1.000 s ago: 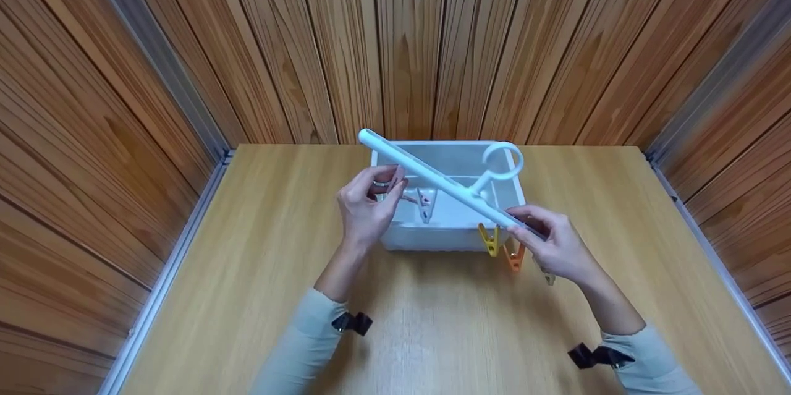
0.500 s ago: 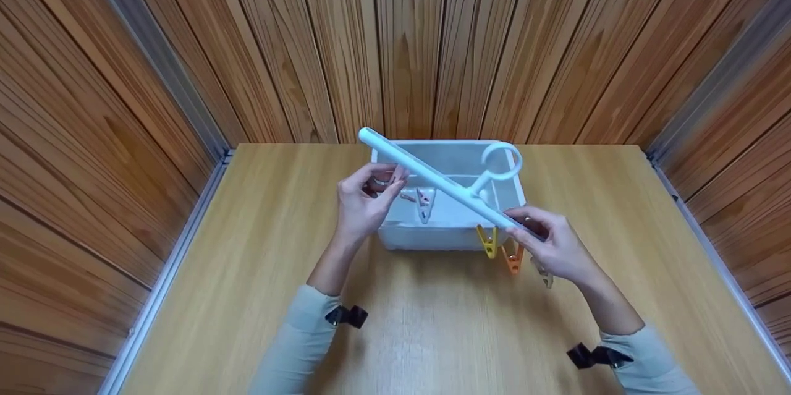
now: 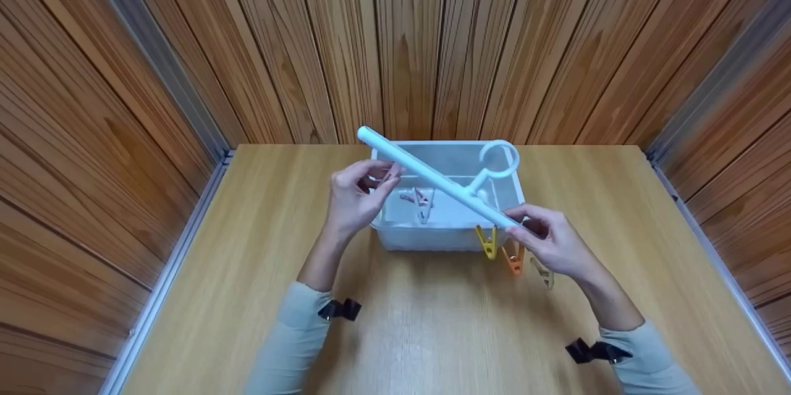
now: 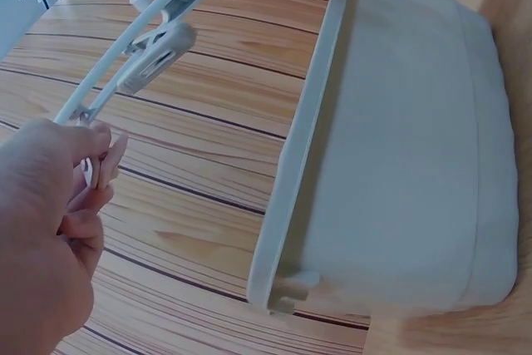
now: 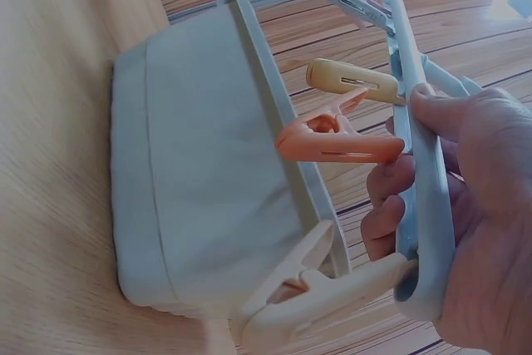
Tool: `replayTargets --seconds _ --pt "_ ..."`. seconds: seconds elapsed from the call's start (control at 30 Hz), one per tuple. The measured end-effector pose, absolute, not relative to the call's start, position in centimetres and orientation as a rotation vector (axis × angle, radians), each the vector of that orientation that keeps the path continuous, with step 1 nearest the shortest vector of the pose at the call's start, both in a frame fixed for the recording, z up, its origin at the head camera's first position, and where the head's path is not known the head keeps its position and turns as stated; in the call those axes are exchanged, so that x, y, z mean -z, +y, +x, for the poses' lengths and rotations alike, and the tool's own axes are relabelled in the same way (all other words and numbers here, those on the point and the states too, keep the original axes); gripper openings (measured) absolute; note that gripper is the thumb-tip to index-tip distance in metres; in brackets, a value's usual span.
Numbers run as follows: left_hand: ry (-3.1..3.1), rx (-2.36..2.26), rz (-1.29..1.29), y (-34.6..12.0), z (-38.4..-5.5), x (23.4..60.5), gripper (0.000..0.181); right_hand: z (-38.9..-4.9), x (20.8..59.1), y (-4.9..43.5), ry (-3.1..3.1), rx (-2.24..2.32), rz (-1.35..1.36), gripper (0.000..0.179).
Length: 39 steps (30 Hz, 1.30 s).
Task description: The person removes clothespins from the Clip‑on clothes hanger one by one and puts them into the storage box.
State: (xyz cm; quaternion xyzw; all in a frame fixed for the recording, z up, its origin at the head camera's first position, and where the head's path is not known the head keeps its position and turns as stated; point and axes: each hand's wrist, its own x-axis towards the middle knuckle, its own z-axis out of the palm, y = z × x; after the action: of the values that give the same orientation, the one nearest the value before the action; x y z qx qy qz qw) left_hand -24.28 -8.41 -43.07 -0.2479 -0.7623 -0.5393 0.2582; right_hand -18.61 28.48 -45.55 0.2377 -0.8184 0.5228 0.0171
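A light blue bar-shaped hanger point(image 3: 432, 177) with a round hook slants over the tub. My right hand point(image 3: 556, 243) grips its lower right end, thumb along the bar. Near the upper left end my left hand point(image 3: 355, 197) pinches a pink clothespin point(image 4: 106, 164) between thumb and fingers, right at the bar. A yellow clothespin point(image 3: 488, 243), an orange clothespin point(image 5: 341, 149) and a beige clothespin point(image 5: 320, 297) hang from the bar near my right hand. Farther left along the bar hangs a pale grey-blue clothespin point(image 3: 422, 208).
Under the hanger stands a white rectangular tub point(image 3: 395, 239) with a few pinkish clothespins point(image 3: 408, 198) lying inside. The wooden table point(image 3: 432, 321) ends at a wood-panelled wall point(image 3: 408, 42) behind the tub, with more panels on both sides.
My left hand and forearm have shifted slightly left, still pinching the pink clothespin. The hanger has moved very little. The clothespins have swung slightly, and the beige one shows more below my right hand.
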Motion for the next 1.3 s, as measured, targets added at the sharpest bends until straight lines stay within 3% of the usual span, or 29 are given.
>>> replayTargets --seconds 0.8,1.3 --pt "-2.175 1.948 -0.576 -8.75 -24.26 43.45 0.020 -18.95 45.75 28.96 -2.518 -1.602 0.832 0.021" --pt "-2.197 1.863 -0.537 -8.56 -24.44 43.17 0.023 -18.88 45.62 28.53 -2.499 -1.618 0.749 0.020"
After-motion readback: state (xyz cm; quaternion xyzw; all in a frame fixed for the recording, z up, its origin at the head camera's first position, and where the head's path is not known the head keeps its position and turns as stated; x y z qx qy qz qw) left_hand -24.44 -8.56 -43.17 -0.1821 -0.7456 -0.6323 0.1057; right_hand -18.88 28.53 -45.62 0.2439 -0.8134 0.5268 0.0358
